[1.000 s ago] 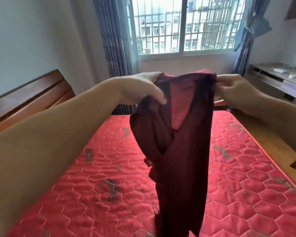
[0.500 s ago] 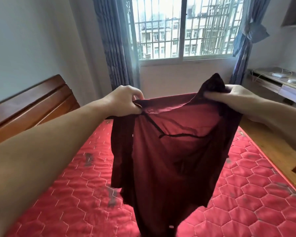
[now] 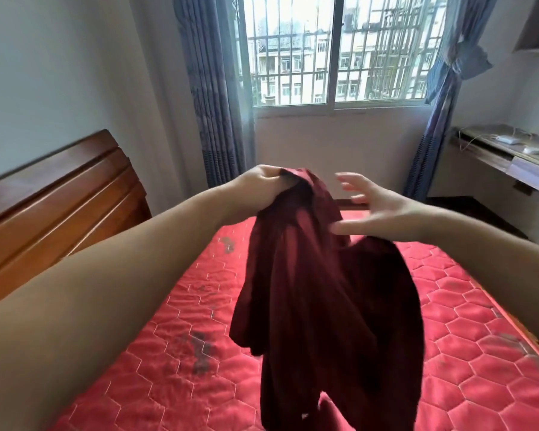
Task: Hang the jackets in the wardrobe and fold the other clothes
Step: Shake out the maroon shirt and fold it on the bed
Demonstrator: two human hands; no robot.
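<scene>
Right hand (image 3: 383, 209) had let go. Half a second earlier both hands pinched the top edge of the dark red garment (image 3: 318, 290) and held it spread wide; now the right hand's fingers (image 3: 349, 180) were splayed and straight, holding nothing, thumb close to or brushing the cloth, can't tell which. Left hand (image 3: 262, 188) was the only grip: fingers curled tight round a bunched top corner. With one support gone, the garment had collapsed from a flat panel into a narrow hanging drape, in the air above the red quilted mattress (image 3: 467, 377), lower end out of frame at the bottom.

Read: a regrip, not a drop. Right hand probably going for a new hold, a shoulder or side seam, to square the piece for folding. Nothing folded yet; no fold laid on the mattress. Type of garment unclear while crumpled. Wardrobe not in view. Wooden headboard (image 3: 59, 194) on the left, desk (image 3: 511, 157) on the right.
</scene>
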